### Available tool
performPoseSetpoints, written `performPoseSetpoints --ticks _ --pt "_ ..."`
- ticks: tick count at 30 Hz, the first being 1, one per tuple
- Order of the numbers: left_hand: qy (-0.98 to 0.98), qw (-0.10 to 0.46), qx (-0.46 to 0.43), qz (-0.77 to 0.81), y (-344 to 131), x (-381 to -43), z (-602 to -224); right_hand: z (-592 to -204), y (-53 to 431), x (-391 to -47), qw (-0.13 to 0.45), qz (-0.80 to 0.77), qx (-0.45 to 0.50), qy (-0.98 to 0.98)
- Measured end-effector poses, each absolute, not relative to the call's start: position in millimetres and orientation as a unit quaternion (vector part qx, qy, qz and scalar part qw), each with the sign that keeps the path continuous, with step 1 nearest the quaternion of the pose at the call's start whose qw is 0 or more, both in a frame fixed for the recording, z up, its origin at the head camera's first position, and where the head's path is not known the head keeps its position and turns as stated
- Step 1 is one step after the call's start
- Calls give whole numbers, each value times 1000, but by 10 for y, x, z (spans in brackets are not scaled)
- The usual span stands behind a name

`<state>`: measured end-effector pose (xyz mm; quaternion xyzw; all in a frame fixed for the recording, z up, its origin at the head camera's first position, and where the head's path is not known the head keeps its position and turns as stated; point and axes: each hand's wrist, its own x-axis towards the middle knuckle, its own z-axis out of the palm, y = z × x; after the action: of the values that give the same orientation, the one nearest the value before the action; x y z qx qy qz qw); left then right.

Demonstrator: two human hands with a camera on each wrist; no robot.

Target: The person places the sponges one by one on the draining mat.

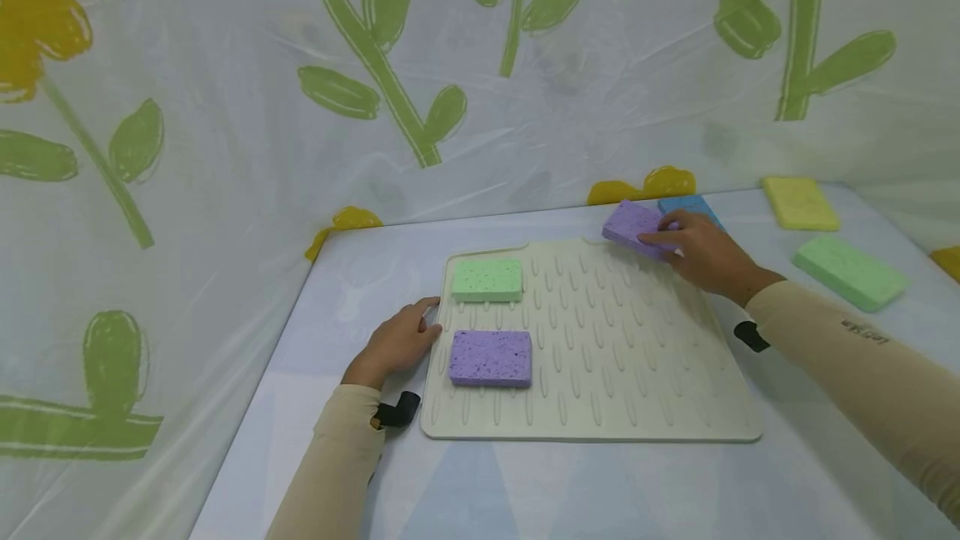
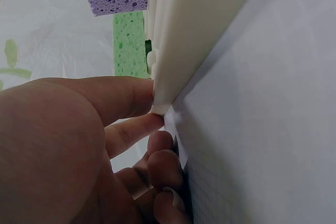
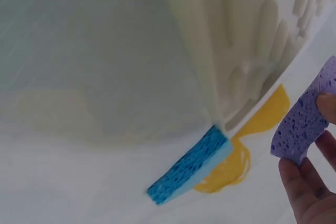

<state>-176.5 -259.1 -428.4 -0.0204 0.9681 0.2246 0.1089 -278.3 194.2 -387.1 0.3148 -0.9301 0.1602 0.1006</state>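
Note:
A purple sponge [image 1: 632, 226] is pinched between the thumb and fingers of my right hand [image 1: 705, 255], at the far right corner of the pale ribbed mat [image 1: 600, 357]. In the right wrist view, this held sponge [image 3: 302, 121] looks slightly bent. My left hand [image 1: 397, 340] is at the mat's left edge; in the left wrist view the thumb [image 2: 123, 95] and index fingertip touch that edge, and the other fingers curl loosely by the table. On the mat's left side, a green sponge [image 1: 487, 280] lies behind another purple sponge [image 1: 491, 358].
Behind my right hand lies a blue sponge [image 1: 690, 207], partly hidden. Farther right are a yellow sponge [image 1: 800, 203] and a second green sponge [image 1: 851, 272] on the white table [image 1: 315, 290]. A flower-printed sheet [image 1: 247, 107] hangs along the table's back and left.

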Motion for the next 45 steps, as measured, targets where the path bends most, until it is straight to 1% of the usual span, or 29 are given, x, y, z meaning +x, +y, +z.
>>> performPoseSetpoints --ticks 9,17,22,26,35,45 --pt "967 108 -24 229 -2575 -1763 -4239 -3867 1725 -2766 93 144 365 -915" --pt "969 108 -26 222 -2585 -1757 -4204 -3901 1584 -2771 73 145 393 -905" --pt "969 105 -23 221 -2596 -1753 -4239 -3901 1475 -2710 61 138 412 -899" --pt "969 107 -19 222 -2598 -1735 -4292 -3908 1399 -2644 39 125 414 -901" --pt "969 104 -25 224 -2587 -1710 -4308 -3940 1266 -2624 23 134 430 -892" --pt "969 100 -27 224 -2575 -1727 -4285 -3971 1168 -2656 22 127 445 -886"
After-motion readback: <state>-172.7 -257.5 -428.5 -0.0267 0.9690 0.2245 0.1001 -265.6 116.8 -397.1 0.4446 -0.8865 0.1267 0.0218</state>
